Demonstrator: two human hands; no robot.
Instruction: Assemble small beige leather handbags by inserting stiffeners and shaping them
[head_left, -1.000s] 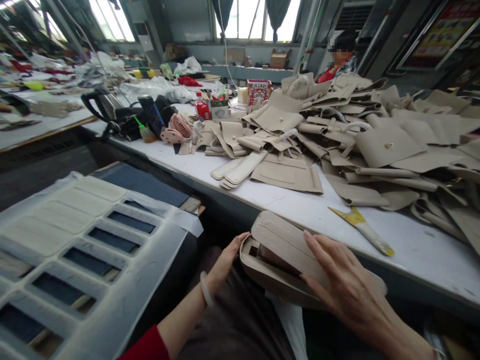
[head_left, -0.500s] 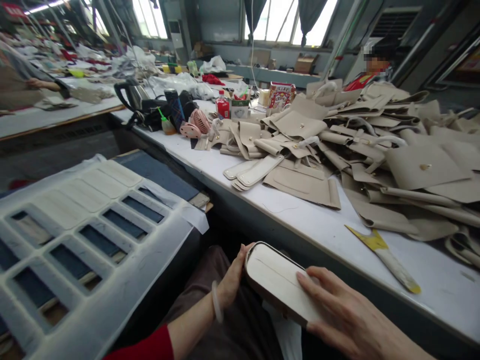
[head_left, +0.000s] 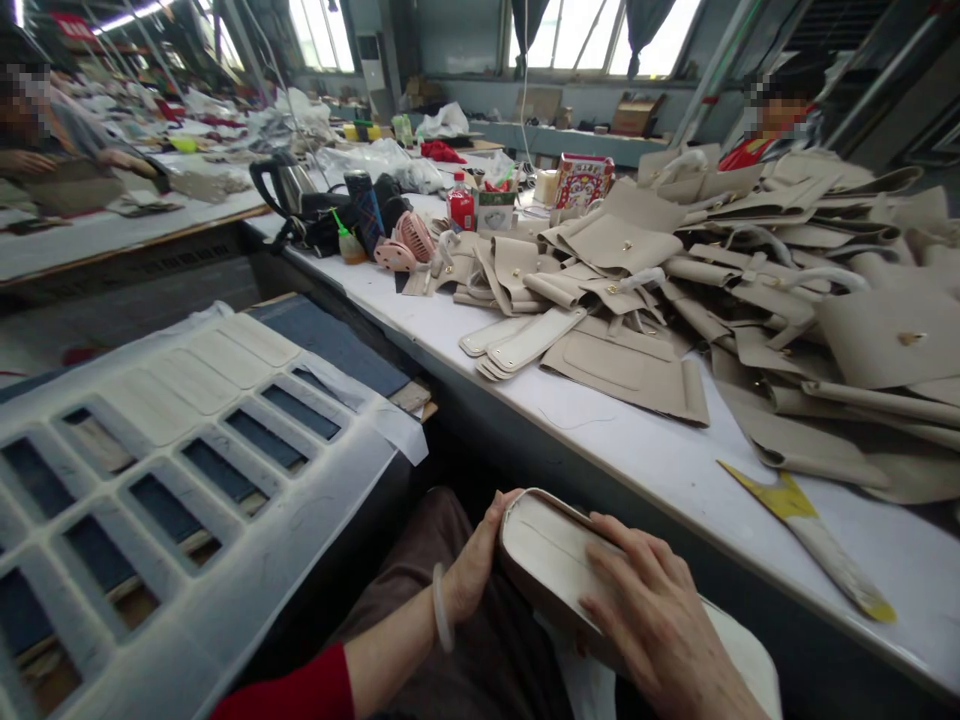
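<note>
Fingers [head_left: 611, 535] of our right hand [head_left: 652, 620] lie spread and flat on the beige stack of cut pieces [head_left: 547, 555], while our left hand [head_left: 480, 565] cups its rounded left end, thumb on the rim. The stack rests in our lap, on the near side of the white table [head_left: 645, 450]. Even pressure, we judge, holds its edges flush.

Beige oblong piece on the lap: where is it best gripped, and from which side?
Probably at its rounded left end, from the left, as the left hand does: the beige oblong piece is long, flat and tilted, so fingers can wrap that curved end while the right hand lies flat on top to steady it.
</note>
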